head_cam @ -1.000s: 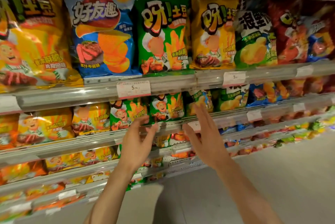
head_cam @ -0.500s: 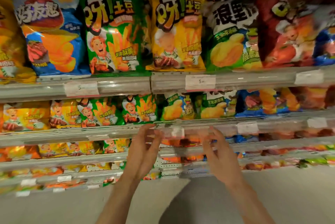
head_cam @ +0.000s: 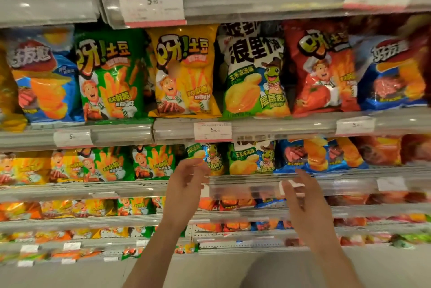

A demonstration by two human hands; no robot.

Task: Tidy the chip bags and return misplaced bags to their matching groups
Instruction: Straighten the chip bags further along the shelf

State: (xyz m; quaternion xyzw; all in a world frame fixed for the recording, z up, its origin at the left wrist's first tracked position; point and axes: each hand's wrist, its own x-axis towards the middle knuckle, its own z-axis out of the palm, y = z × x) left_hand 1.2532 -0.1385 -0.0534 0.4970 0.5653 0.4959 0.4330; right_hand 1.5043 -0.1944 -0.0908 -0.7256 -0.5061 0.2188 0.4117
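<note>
Since a moment ago both hands have lifted toward the second shelf row, and the view has slid right, so the yellow bag (head_cam: 184, 73) now sits near centre. My left hand (head_cam: 184, 191) is raised with its grip loosely spread, fingers curled, the fingertips (head_cam: 198, 163) in front of the small frog bag (head_cam: 211, 159); whether they touch it I cannot tell. My right hand (head_cam: 305, 203) is at 3 o'clock from the left, well apart from it, palm turned inward, grip spread and holding nothing, its fingertips over the clear shelf rail (head_cam: 251, 185).

Above, at 12 o'clock from my hands, bags stand upright in one row: blue bag (head_cam: 46, 82), green bag (head_cam: 109, 77), the yellow bag, a big frog bag (head_cam: 254, 73), a red bag (head_cam: 321, 70). On the row by my hands, small green bags (head_cam: 154, 163) stand at 9 o'clock from the left hand, and a second frog bag (head_cam: 253, 159) at 11 o'clock from the right. A price tag (head_cam: 212, 131) hangs on the rail above.
</note>
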